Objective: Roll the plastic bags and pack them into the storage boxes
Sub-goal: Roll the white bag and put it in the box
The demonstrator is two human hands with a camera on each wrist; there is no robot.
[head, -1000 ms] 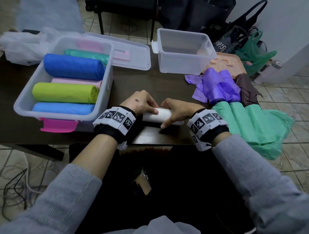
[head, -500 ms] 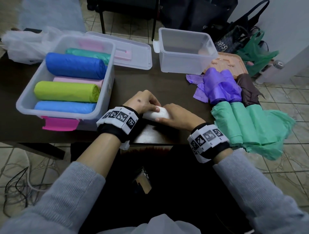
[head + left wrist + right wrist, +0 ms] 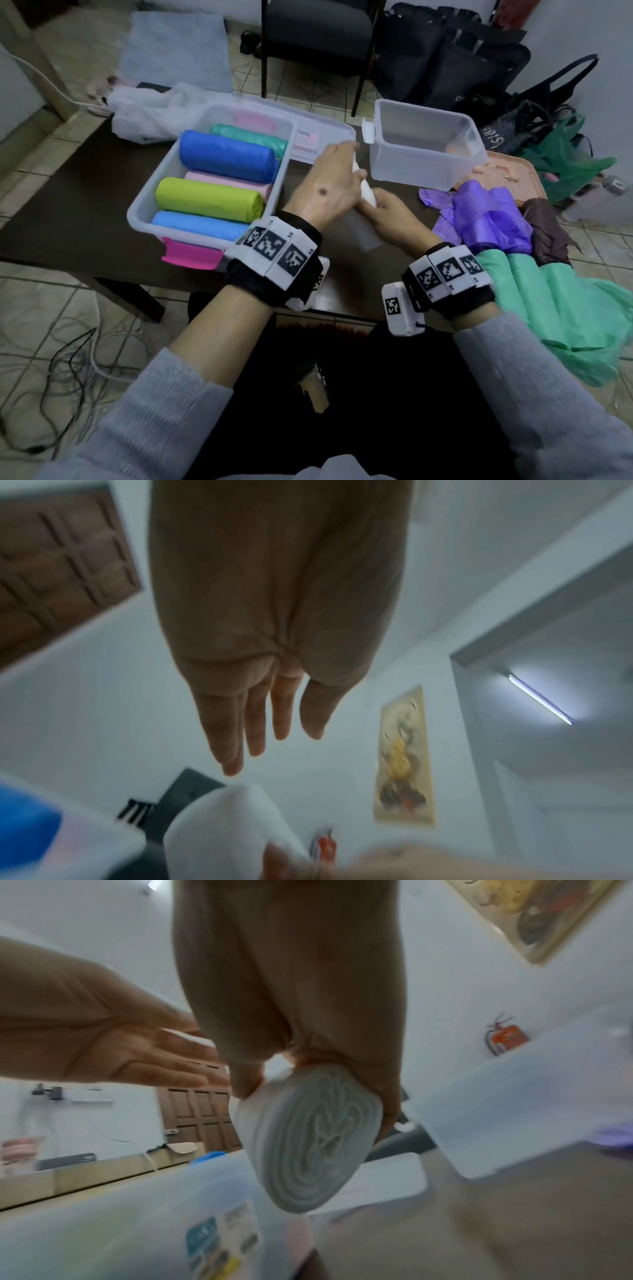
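A white rolled bag (image 3: 365,192) is off the table, between the two boxes. My right hand (image 3: 387,212) grips it round one end; in the right wrist view its spiral end (image 3: 315,1139) faces the camera under my curled fingers (image 3: 246,1080). My left hand (image 3: 332,178) hovers beside and over the roll with straight fingers (image 3: 257,723), holding nothing. The left storage box (image 3: 144,212) holds several coloured rolls: blue (image 3: 226,161), lime green (image 3: 205,198), pink, teal and light blue. The right storage box (image 3: 380,150) is empty.
Unrolled purple (image 3: 486,212), brown (image 3: 548,233) and green bags (image 3: 555,308) lie at the table's right end. A clear lid with a pink latch (image 3: 315,138) lies behind the left box. A white bag (image 3: 147,113), a chair and dark bags stand beyond.
The white roll left the table's front edge and rose toward the gap between the boxes. My left hand let go of it and spread out; the right hand kept its grip.
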